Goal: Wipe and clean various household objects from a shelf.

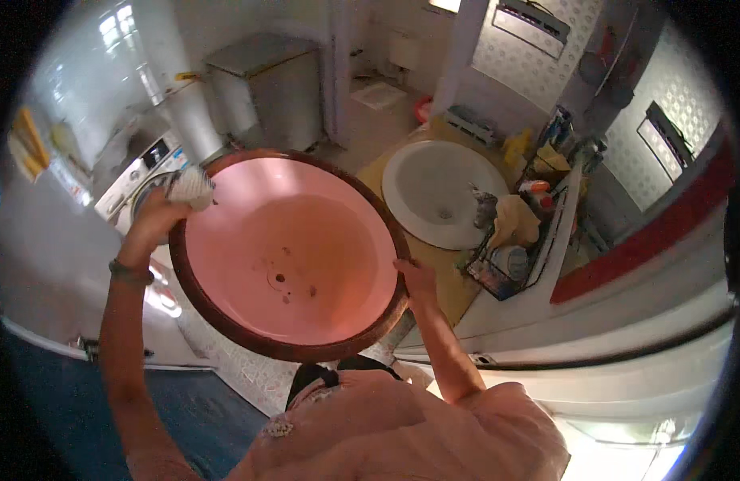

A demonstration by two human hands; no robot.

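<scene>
A large round basin (pixel 338 240) with a pink inside and dark brown rim is held up in front of my body, tilted, with small dark marks around its middle. My left hand (pixel 159 210) is closed at the basin's upper left rim, together with a white textured object (pixel 190 186), perhaps a cloth or scrubber. My right hand (pixel 416 276) grips the right rim of the basin, its fingers closed over the edge.
A white sink (pixel 410 188) in a tan counter (pixel 454 284) stands right of the basin, beside a wire rack (pixel 486 269) of toiletries. A washing machine (pixel 133 184) is at left, a grey cabinet (pixel 266 96) behind, a red-edged mirror (pixel 594 276) at right.
</scene>
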